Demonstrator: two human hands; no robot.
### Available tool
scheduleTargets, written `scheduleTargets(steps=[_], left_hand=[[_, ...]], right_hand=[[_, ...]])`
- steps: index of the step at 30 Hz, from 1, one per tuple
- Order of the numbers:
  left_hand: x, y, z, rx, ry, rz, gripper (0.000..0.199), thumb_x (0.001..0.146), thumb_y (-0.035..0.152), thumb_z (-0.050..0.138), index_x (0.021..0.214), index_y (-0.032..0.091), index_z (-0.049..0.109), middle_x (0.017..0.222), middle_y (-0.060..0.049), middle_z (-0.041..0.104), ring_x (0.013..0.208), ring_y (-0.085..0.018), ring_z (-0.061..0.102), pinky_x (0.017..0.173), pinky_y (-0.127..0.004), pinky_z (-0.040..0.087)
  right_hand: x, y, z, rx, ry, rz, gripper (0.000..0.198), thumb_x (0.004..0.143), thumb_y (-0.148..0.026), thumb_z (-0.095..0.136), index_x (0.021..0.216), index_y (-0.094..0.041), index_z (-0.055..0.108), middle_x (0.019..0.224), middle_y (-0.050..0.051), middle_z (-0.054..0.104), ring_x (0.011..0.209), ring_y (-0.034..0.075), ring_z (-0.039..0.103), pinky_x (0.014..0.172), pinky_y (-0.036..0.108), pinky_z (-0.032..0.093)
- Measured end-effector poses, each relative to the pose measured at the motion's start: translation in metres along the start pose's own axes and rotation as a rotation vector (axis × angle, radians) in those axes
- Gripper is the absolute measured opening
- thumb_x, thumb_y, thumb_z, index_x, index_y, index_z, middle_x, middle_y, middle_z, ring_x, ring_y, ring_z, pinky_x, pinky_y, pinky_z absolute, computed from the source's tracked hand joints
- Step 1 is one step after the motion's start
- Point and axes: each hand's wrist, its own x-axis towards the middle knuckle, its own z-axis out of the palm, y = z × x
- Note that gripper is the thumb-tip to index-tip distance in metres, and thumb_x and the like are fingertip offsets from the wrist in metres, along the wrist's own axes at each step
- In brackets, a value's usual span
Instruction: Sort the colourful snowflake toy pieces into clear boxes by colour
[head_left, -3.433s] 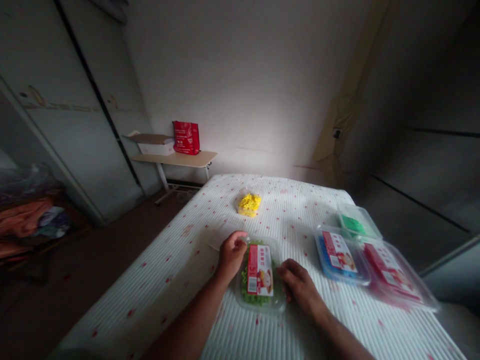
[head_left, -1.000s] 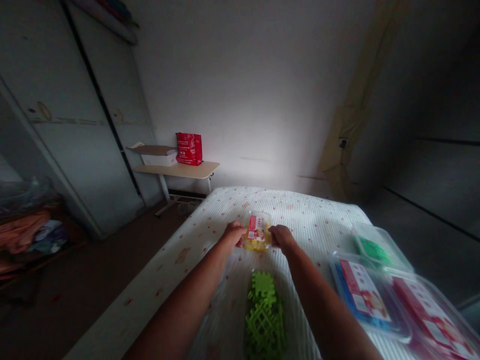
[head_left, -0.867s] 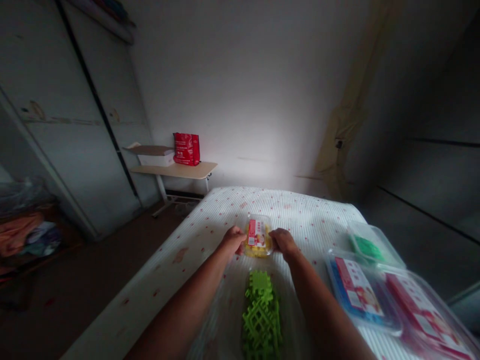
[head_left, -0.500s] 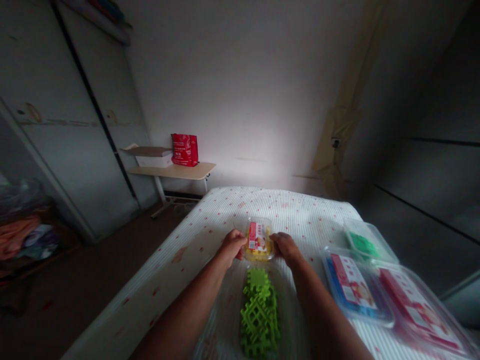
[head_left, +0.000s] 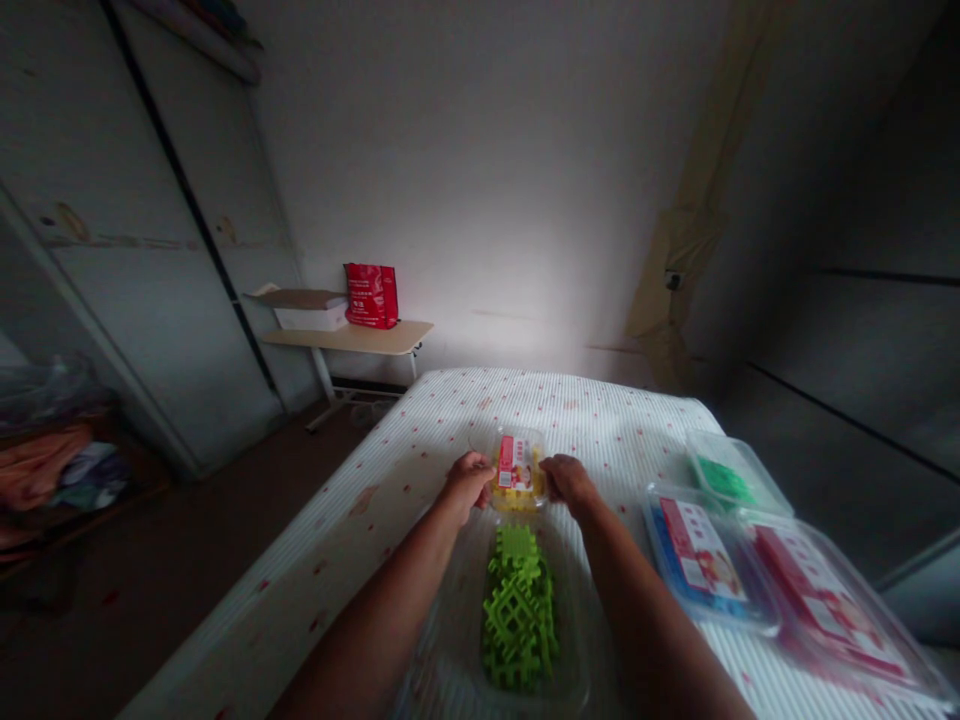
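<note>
A clear plastic box (head_left: 517,468) with yellow pieces inside and a red-and-white label on top is between my two hands. My left hand (head_left: 471,478) has its fingers closed on the box's left edge. On the opposite edge, my right hand (head_left: 566,480) grips with bent fingers. Nearer to me, between my forearms, bright green interlocking pieces (head_left: 519,610) lie heaped in a clear tray (head_left: 574,640).
At the right lie a labelled box of blue pieces (head_left: 701,560), one of red pieces (head_left: 832,600) and a clear box with green pieces (head_left: 727,475). All rest on a striped, red-dotted bedsheet (head_left: 420,450). Behind left, a small table (head_left: 375,340) bears a red bag (head_left: 372,296).
The view has shifted slightly, so everything sits a little higher in the picture. Both hands keep their hold on the box with yellow pieces.
</note>
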Motion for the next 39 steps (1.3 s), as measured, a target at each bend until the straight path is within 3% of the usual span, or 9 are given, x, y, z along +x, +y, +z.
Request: scheduleTargets(steps=[6,9,13,18,21,24,30,34,39], left_hand=[[0.001,0.0,0.003,0.147,0.079,0.005,0.018,0.079,0.026,0.051,0.094,0.017,0.052,0.046,0.009,0.046,0.037,-0.009,0.044,0.038,-0.018,0.035],[0.003,0.0,0.0,0.261,0.157,0.047,0.028,0.075,0.028,0.058,0.102,0.018,0.055,0.057,0.005,0.055,0.047,-0.011,0.053,0.047,-0.02,0.041],[0.007,0.002,-0.004,0.406,0.244,0.134,0.026,0.07,0.027,0.064,0.094,0.02,0.064,0.075,-0.001,0.064,0.069,-0.015,0.06,0.064,-0.023,0.044],[0.0,0.021,-0.008,0.461,0.275,0.204,0.026,0.071,0.023,0.061,0.095,0.019,0.067,0.082,-0.004,0.067,0.078,-0.017,0.06,0.071,-0.024,0.043],[-0.024,0.035,-0.015,0.424,0.263,0.272,0.039,0.073,0.022,0.057,0.112,0.017,0.061,0.081,-0.004,0.066,0.073,-0.015,0.059,0.067,-0.023,0.042],[-0.064,0.036,-0.024,0.348,0.191,0.364,0.053,0.073,0.023,0.057,0.125,0.015,0.054,0.063,0.001,0.058,0.059,-0.013,0.052,0.059,-0.022,0.039],[-0.135,-0.003,-0.021,0.531,0.039,0.26,0.058,0.073,0.026,0.053,0.13,0.017,0.05,0.059,0.002,0.055,0.057,-0.014,0.051,0.055,-0.023,0.036],[-0.153,-0.018,-0.016,0.647,0.049,0.213,0.056,0.074,0.027,0.051,0.129,0.018,0.051,0.063,-0.001,0.06,0.062,-0.016,0.056,0.061,-0.025,0.038],[-0.159,-0.018,-0.019,0.67,0.077,0.166,0.054,0.072,0.027,0.054,0.125,0.018,0.056,0.06,-0.001,0.06,0.061,-0.018,0.057,0.063,-0.026,0.038]], right_hand=[[0.002,-0.004,-0.003,-0.28,0.072,0.055,0.024,0.08,-0.03,0.047,0.059,-0.019,0.052,0.043,-0.002,0.052,0.039,0.01,0.049,0.043,0.02,0.036],[-0.002,-0.01,-0.008,-0.444,0.14,0.023,0.018,0.077,-0.031,0.052,0.069,-0.017,0.058,0.061,0.004,0.063,0.057,0.014,0.058,0.052,0.022,0.038],[-0.009,-0.023,-0.011,-0.614,0.208,-0.039,0.017,0.073,-0.031,0.055,0.077,-0.017,0.064,0.082,0.011,0.067,0.079,0.021,0.062,0.062,0.026,0.038],[-0.021,-0.046,-0.014,-0.764,0.232,-0.107,0.024,0.077,-0.034,0.049,0.079,-0.017,0.066,0.081,0.011,0.068,0.075,0.021,0.061,0.059,0.026,0.034],[-0.039,-0.063,-0.023,-0.771,0.189,-0.188,0.026,0.08,-0.035,0.046,0.074,-0.018,0.066,0.075,0.009,0.067,0.067,0.017,0.058,0.054,0.025,0.03],[-0.069,-0.072,-0.035,-0.753,0.096,-0.241,0.024,0.08,-0.031,0.048,0.065,-0.018,0.062,0.063,0.005,0.063,0.056,0.013,0.051,0.051,0.025,0.026],[-0.136,-0.039,-0.046,-0.896,-0.047,-0.256,0.023,0.079,-0.025,0.049,0.058,-0.019,0.056,0.052,0.002,0.057,0.046,0.01,0.044,0.049,0.026,0.02],[-0.154,-0.01,-0.041,-0.968,-0.078,-0.232,0.023,0.08,-0.023,0.046,0.059,-0.018,0.056,0.055,0.005,0.061,0.049,0.012,0.05,0.049,0.026,0.018],[-0.156,-0.008,-0.037,-0.957,-0.095,-0.238,0.024,0.081,-0.024,0.045,0.061,-0.018,0.056,0.056,0.004,0.061,0.049,0.012,0.05,0.049,0.026,0.017]])
